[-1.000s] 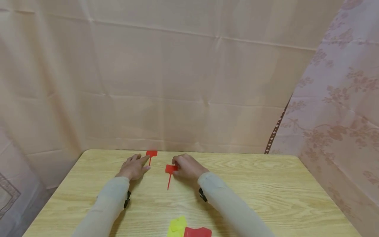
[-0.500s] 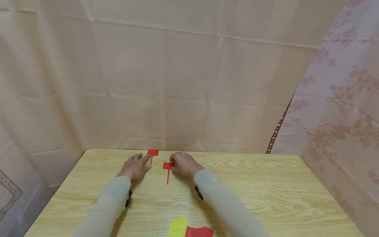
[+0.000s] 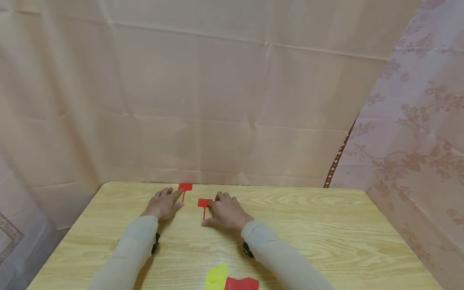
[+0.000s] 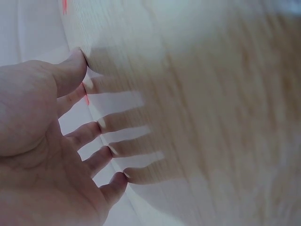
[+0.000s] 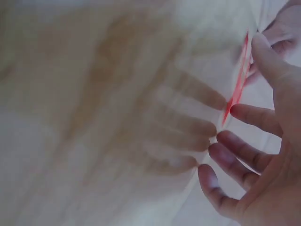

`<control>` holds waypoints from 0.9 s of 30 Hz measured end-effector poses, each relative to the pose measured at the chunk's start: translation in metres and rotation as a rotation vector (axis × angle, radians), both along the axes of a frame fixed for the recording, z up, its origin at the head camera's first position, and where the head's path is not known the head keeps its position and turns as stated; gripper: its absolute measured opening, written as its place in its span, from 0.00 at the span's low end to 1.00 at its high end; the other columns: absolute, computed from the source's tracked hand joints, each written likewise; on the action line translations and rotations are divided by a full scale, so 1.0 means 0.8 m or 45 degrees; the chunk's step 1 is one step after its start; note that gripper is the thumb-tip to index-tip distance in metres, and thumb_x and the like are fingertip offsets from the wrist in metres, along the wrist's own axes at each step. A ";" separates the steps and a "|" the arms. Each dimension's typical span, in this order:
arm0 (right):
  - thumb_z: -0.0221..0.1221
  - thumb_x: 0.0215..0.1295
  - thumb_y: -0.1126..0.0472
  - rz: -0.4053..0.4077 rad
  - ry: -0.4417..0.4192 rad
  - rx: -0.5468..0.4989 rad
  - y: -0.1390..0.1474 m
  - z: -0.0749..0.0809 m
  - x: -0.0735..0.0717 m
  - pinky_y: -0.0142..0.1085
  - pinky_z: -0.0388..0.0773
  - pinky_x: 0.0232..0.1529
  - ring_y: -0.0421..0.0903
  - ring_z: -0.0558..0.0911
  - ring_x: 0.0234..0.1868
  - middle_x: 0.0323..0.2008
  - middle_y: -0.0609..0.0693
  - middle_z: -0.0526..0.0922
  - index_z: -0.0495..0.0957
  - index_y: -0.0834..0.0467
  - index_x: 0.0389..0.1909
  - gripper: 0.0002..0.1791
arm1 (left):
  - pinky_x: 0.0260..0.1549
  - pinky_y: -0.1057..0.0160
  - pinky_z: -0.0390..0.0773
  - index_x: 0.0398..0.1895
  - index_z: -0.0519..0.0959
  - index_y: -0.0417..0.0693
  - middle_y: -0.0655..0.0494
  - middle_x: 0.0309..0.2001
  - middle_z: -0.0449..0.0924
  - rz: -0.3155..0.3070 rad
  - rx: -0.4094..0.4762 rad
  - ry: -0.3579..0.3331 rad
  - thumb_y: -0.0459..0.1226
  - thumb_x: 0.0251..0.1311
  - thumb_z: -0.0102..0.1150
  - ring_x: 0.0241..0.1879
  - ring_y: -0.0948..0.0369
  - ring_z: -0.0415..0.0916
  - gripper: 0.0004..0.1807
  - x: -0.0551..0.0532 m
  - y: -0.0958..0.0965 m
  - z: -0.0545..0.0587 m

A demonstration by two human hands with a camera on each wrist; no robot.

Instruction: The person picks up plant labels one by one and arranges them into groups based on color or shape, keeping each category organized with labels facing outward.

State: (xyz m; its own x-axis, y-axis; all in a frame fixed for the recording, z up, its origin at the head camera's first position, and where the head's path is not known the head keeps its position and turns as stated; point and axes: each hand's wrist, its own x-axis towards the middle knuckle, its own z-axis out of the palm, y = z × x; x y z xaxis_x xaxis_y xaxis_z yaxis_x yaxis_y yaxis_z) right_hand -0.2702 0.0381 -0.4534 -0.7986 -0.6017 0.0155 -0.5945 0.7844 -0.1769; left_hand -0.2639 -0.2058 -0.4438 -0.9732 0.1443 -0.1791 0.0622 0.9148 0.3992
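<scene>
Two red T-shaped plant labels lie flat on the wooden table, heads toward the back. The farther plant label (image 3: 185, 187) is at the table's back edge, and my left hand (image 3: 163, 204) rests beside it with fingers spread, the index fingertip on its head. Nearer and to the right lies the second plant label (image 3: 204, 202). My right hand (image 3: 229, 211) has its index fingertip at that head and its thumb by the stem's lower end, other fingers spread. In the right wrist view this plant label (image 5: 241, 80) runs between thumb and index finger, not pinched.
Yellow pieces (image 3: 216, 277) and a red piece (image 3: 242, 284) lie at the front middle of the wooden table (image 3: 319, 229). A beige cloth (image 3: 224, 100) hangs behind the back edge. Patterned cloth (image 3: 417, 161) hangs at the right.
My right hand slid the second plant label slightly left and back, then let go of its head. Its fingers have spread and the thumb has moved down beside the stem. The left hand stays put.
</scene>
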 end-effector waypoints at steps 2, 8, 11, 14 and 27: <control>0.64 0.59 0.29 -0.012 0.022 0.024 -0.003 -0.002 0.001 0.48 0.76 0.50 0.48 0.73 0.51 0.49 0.50 0.76 0.84 0.50 0.58 0.36 | 0.68 0.29 0.49 0.78 0.61 0.44 0.28 0.76 0.50 -0.003 0.007 0.002 0.44 0.77 0.51 0.72 0.28 0.47 0.31 0.001 0.000 -0.001; 0.64 0.59 0.30 -0.067 0.005 0.027 -0.009 -0.003 -0.005 0.49 0.74 0.49 0.49 0.72 0.51 0.50 0.50 0.74 0.82 0.49 0.62 0.36 | 0.68 0.29 0.49 0.78 0.61 0.44 0.28 0.76 0.50 -0.009 0.019 0.010 0.44 0.77 0.51 0.73 0.28 0.46 0.31 0.003 0.000 -0.001; 0.65 0.59 0.30 -0.089 -0.015 0.025 -0.012 -0.002 -0.010 0.49 0.73 0.49 0.48 0.71 0.51 0.50 0.49 0.74 0.82 0.48 0.62 0.36 | 0.68 0.28 0.48 0.78 0.60 0.44 0.28 0.76 0.49 -0.007 0.027 0.006 0.44 0.77 0.50 0.73 0.28 0.45 0.31 0.003 0.000 0.000; 0.65 0.59 0.31 -0.110 -0.049 0.031 -0.016 0.001 -0.014 0.53 0.73 0.53 0.49 0.71 0.52 0.51 0.49 0.73 0.81 0.47 0.63 0.36 | 0.68 0.28 0.47 0.78 0.60 0.44 0.28 0.76 0.49 -0.007 0.027 0.001 0.44 0.77 0.50 0.73 0.28 0.45 0.31 0.002 -0.001 0.001; 0.68 0.60 0.35 -0.253 -0.168 0.007 -0.037 0.011 -0.026 0.69 0.64 0.62 0.60 0.69 0.65 0.63 0.58 0.72 0.80 0.46 0.64 0.34 | 0.68 0.28 0.48 0.78 0.61 0.44 0.28 0.76 0.50 -0.017 0.016 0.003 0.45 0.77 0.50 0.73 0.28 0.45 0.31 0.003 0.000 0.003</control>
